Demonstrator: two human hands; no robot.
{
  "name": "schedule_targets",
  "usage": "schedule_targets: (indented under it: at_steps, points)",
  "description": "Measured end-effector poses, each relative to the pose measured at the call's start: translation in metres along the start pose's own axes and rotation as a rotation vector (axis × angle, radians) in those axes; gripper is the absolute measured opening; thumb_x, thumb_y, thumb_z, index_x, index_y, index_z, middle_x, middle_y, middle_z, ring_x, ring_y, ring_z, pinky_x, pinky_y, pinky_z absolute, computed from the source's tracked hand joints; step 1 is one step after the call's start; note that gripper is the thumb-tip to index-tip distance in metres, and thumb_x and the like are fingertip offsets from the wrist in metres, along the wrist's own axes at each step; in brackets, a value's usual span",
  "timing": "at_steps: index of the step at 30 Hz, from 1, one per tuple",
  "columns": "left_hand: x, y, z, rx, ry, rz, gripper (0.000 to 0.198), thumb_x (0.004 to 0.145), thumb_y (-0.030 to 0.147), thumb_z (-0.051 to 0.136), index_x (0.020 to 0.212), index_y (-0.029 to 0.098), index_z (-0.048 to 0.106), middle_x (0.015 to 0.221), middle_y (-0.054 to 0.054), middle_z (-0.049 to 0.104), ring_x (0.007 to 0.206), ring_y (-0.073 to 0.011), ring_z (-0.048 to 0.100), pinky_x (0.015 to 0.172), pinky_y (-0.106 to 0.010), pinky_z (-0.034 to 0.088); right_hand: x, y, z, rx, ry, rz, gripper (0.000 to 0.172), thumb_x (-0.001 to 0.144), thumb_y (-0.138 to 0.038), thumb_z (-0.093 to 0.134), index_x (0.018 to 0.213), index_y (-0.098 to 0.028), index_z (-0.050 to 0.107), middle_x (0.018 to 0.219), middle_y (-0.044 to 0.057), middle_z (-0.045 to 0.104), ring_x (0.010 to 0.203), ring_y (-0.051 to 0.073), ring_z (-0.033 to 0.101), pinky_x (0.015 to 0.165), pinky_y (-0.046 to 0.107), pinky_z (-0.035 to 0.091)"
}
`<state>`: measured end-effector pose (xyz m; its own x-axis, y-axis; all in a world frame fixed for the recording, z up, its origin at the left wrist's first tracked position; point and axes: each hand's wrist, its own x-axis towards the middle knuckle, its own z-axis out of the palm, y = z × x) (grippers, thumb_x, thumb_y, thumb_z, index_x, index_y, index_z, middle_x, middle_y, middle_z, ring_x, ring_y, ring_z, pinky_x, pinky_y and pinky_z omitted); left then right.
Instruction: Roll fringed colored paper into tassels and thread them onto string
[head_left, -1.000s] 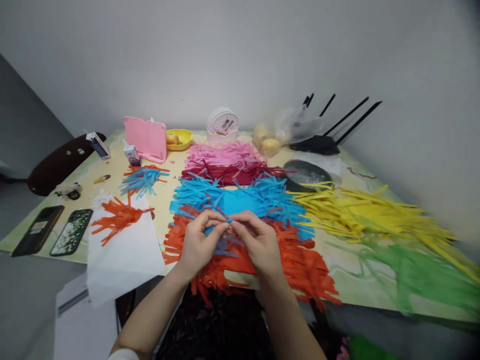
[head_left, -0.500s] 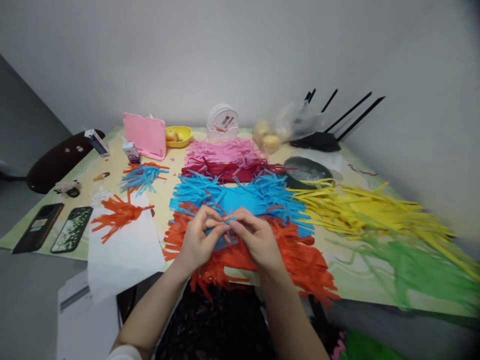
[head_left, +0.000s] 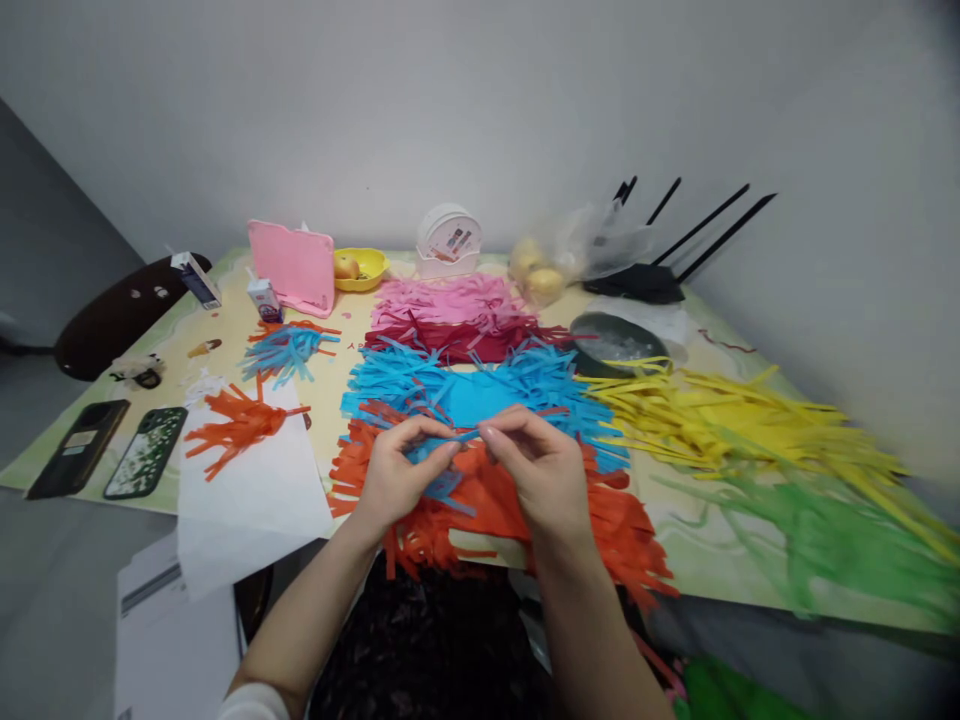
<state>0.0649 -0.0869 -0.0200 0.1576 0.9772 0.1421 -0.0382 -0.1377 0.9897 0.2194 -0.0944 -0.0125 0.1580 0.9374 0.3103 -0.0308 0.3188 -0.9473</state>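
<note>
Between my two hands is a blue tissue paper tassel (head_left: 444, 484), its fringe hanging down and its twisted end stretched out to the right. My left hand (head_left: 401, 470) pinches it near the top of the fringe. At the tip of the twisted end, the thumb and forefinger of my right hand (head_left: 536, 465) are closed on it. Beneath both hands lies fringed orange tissue paper (head_left: 622, 525). Just beyond is fringed blue tissue paper (head_left: 480, 398), followed by dark red (head_left: 457, 345) and pink fringed paper (head_left: 450, 303).
An orange tassel (head_left: 240, 425) rests on white paper (head_left: 247, 520), with a blue-and-orange tassel (head_left: 285, 350) behind it. Two phones (head_left: 146, 455) lie at left. Yellow (head_left: 742, 420) and green fringed paper (head_left: 855, 540) spread rightward. A pink tablet case (head_left: 292, 265) and a black router (head_left: 637, 283) stand at the back.
My right hand has moved a little to the right, away from my left, drawing out the twisted blue end between them. More of the tassel's fringe shows below my left hand.
</note>
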Motion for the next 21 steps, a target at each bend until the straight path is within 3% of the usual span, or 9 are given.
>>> schedule_targets:
  at_steps: [8,11,15,18,19,21]
  points:
    - [-0.003,0.000,-0.006,0.084,0.029,0.077,0.015,0.080,0.030,0.072,0.088,0.017,0.072,0.084,-0.004,0.075,0.080,-0.0179,0.069,0.073,-0.026,0.054,-0.001,-0.002,0.009,-0.001,-0.029,-0.030,0.010,0.080,-0.024,0.071,0.071,-0.020,0.068,0.066,-0.002,0.059,0.060,0.011,0.054,0.056,0.023,0.043]
    - [-0.004,0.001,-0.005,0.095,0.050,0.071,0.017,0.081,0.033,0.070,0.085,0.017,0.073,0.079,-0.003,0.074,0.075,-0.0171,0.068,0.070,-0.026,0.053,-0.003,-0.001,0.012,0.007,0.024,-0.073,0.013,0.081,-0.023,0.072,0.069,-0.019,0.066,0.064,-0.003,0.057,0.059,0.011,0.052,0.055,0.023,0.042]
    - [-0.010,0.001,-0.005,0.122,0.052,0.106,0.016,0.083,0.033,0.070,0.087,0.017,0.075,0.088,-0.005,0.075,0.085,-0.0190,0.068,0.080,-0.029,0.053,-0.011,0.006,0.024,0.055,0.123,-0.103,0.014,0.084,-0.023,0.071,0.071,-0.019,0.065,0.065,-0.003,0.055,0.060,0.010,0.050,0.058,0.023,0.042]
    - [-0.018,0.000,-0.038,0.179,0.076,0.064,0.019,0.085,0.033,0.068,0.098,0.020,0.072,0.093,-0.006,0.075,0.086,-0.0194,0.068,0.079,-0.029,0.053,-0.022,0.012,0.032,0.064,0.048,-0.077,0.013,0.086,-0.025,0.069,0.075,-0.020,0.068,0.067,-0.003,0.056,0.060,0.011,0.051,0.056,0.023,0.041]
    - [-0.022,0.001,-0.060,0.230,0.136,0.048,0.021,0.084,0.033,0.068,0.100,0.020,0.069,0.092,-0.005,0.074,0.083,-0.0191,0.068,0.077,-0.029,0.053,-0.025,0.014,0.033,0.066,0.013,-0.068,0.011,0.086,-0.026,0.068,0.077,-0.020,0.069,0.067,-0.003,0.056,0.059,0.010,0.051,0.056,0.023,0.041]
    - [-0.031,0.005,-0.119,0.412,0.402,0.062,0.017,0.083,0.035,0.067,0.092,0.021,0.066,0.083,-0.003,0.071,0.079,-0.0190,0.066,0.077,-0.030,0.052,-0.031,0.018,0.029,0.075,-0.010,-0.033,0.010,0.088,-0.027,0.066,0.083,-0.021,0.071,0.066,-0.003,0.056,0.057,0.010,0.051,0.054,0.022,0.041]
